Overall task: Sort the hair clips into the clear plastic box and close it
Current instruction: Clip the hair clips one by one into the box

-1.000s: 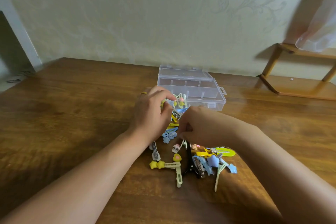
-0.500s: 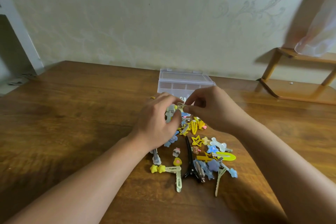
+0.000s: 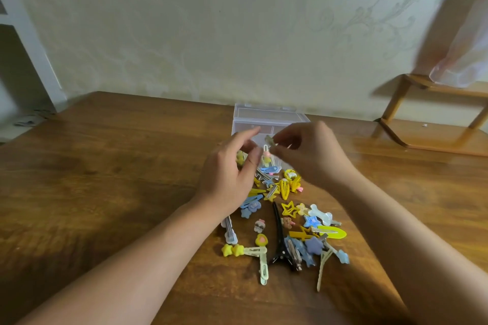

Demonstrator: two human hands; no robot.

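A pile of colourful hair clips point(image 3: 289, 215) lies on the wooden table point(image 3: 118, 166), mostly yellow and blue, with a long black clip point(image 3: 279, 235) among them. Behind the pile stands the clear plastic box point(image 3: 264, 115), its lid open and its front hidden by my hands. My right hand point(image 3: 314, 157) is raised in front of the box and pinches a small pale clip point(image 3: 269, 140) between thumb and fingertips. My left hand point(image 3: 229, 174) hovers just left of it, its thumb and forefinger apart and holding nothing.
A low wooden rack point(image 3: 427, 137) stands at the right against the wall, with a thin plastic bag point(image 3: 464, 60) hanging over it. The patterned wall runs close behind the box. Bare tabletop stretches to the left and in front of the pile.
My right hand lifted from the pile up to the front of the box, pinching a small clip. My left hand rose beside it and spread its fingers.
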